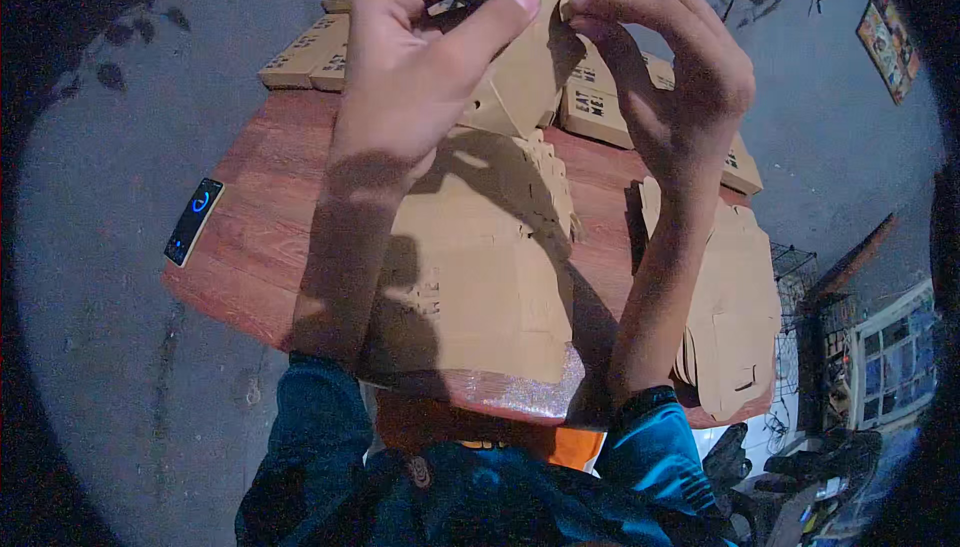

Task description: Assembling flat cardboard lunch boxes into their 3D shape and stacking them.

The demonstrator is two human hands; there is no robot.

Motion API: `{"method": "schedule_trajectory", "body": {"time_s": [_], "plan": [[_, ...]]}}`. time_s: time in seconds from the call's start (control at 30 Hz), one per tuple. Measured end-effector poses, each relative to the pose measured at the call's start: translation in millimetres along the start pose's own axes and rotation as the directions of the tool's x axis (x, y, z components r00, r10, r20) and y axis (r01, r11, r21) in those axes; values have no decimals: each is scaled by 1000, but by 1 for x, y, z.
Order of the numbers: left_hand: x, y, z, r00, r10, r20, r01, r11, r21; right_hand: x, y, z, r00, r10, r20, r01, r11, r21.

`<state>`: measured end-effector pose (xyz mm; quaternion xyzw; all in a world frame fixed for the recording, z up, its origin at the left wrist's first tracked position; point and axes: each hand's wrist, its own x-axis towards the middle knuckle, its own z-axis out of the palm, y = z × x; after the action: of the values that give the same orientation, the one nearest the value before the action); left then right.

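Raised above the table, a partly folded brown cardboard box [528, 72] is between my two hands. My left hand [415, 72] is closed on its left side, thumb pressed along the cardboard near the upper flap and the other fingers partly hidden behind. With thumb and fingertips, my right hand [672, 62] pinches a small tab at the box's right edge. Below them lies a stack of flat cardboard box blanks [490, 282], partly shaded by my arms. The box's far side is out of sight.
Folded boxes with dark lettering [597, 115] line the table's far side, and more stand at the far left [300, 55]. A second pile of flat blanks [735, 297] rests by my right forearm. At the left edge of the reddish wooden table [265, 237] lies a phone [193, 222].
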<state>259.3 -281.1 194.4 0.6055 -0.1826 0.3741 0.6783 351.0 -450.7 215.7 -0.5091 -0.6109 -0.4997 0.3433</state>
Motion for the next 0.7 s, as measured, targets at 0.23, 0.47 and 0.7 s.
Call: {"method": "schedule_trajectory", "body": {"time_s": [0.23, 0.47, 0.7], "plan": [[-4, 3, -3, 999, 23, -33, -21, 999, 37, 6, -12, -6, 999, 29, 46, -27, 999, -43], [-2, -1, -7, 989, 121, -80, -113, 988, 101, 6, -19, 4, 990, 132, -41, -132, 991, 6], [-2, 3, -9, 991, 118, -59, -114, 990, 78, 9, -23, 6, 984, 147, -101, -140, 987, 75]]}}
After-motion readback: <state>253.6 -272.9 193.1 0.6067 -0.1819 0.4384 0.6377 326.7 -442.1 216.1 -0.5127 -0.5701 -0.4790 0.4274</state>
